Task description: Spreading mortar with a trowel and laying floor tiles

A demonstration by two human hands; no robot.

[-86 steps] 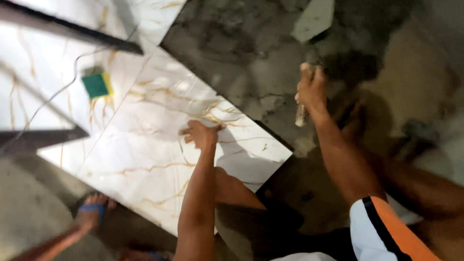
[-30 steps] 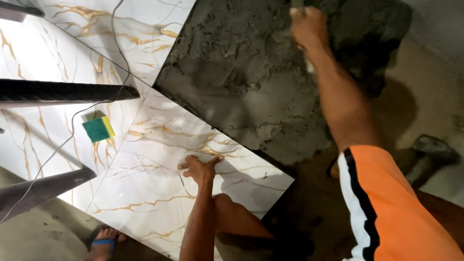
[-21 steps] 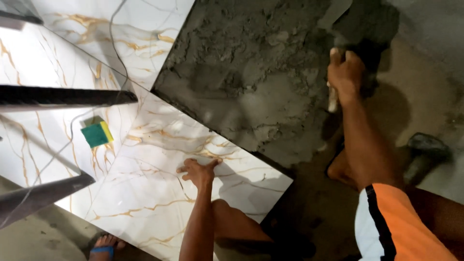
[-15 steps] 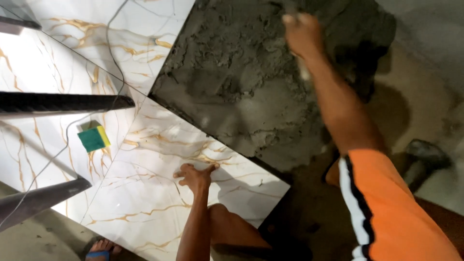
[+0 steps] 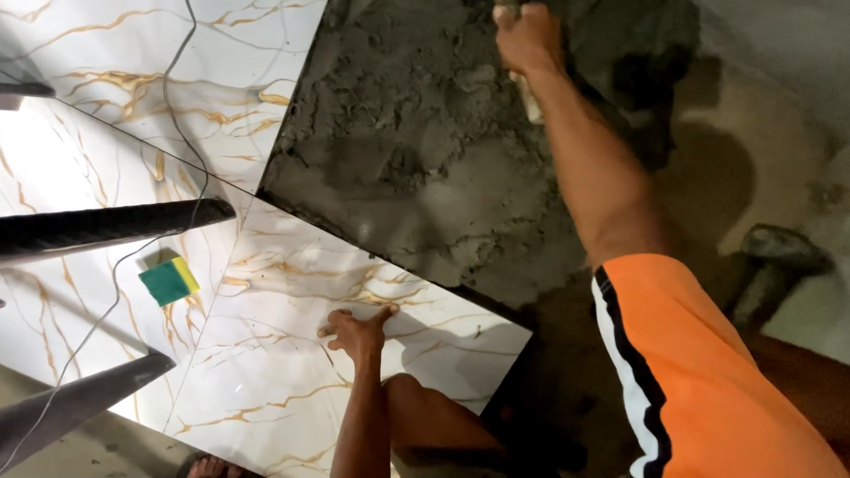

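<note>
My left hand (image 5: 356,330) rests flat, fingers spread, on a white marble-look floor tile (image 5: 266,372) with gold veins. My right hand (image 5: 529,37) reaches far out over a bed of wet grey mortar (image 5: 416,150) and grips the pale handle of a trowel (image 5: 529,104); the blade is hidden by the hand and the frame's top edge. My right arm in an orange sleeve (image 5: 699,372) crosses the right side of the view. My knee (image 5: 425,425) lies just behind the left hand.
More laid tiles (image 5: 133,80) fill the left. A green and yellow sponge (image 5: 169,281) lies on one. Two dark bars (image 5: 106,226) and a thin cord (image 5: 190,133) cross the tiles. A dark lump (image 5: 779,252) sits on bare floor at right. Toes (image 5: 208,466) show at the bottom.
My right hand with the trowel has swung back and forth over the mortar and is now stretched to its far edge. My left hand has stayed planted on the tile.
</note>
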